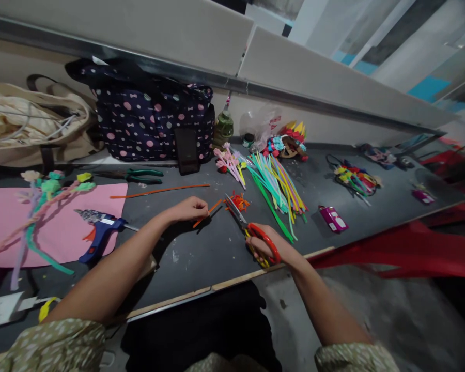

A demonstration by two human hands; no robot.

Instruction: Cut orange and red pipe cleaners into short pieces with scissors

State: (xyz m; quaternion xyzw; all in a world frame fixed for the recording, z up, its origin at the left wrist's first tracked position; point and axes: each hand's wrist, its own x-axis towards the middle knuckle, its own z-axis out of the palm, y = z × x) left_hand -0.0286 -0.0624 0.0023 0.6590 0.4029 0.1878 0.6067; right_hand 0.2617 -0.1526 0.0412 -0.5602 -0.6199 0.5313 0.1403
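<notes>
Pinched in my left hand (191, 208) is a short orange pipe cleaner (216, 205), its far end pointing toward the scissors. My right hand (264, 243) grips scissors (238, 211) with red and yellow handles, fingers through the loops. The blades reach the tip of the pipe cleaner; whether they touch it is hard to tell. Beside the blades lies a small pile of orange snippets (241, 201). A longer orange pipe cleaner (160, 190) rests on the table behind my left hand.
Colourful pipe cleaners (273, 181) lie right of the pile. A blue glue gun (103, 235) and pipe-cleaner flowers (50, 196) sit on pink paper (3, 217) at left. Green-handled pliers (139, 175), a phone (186, 150) and a polka-dot bag (151, 113) are behind. A purple box (333, 219) stands right.
</notes>
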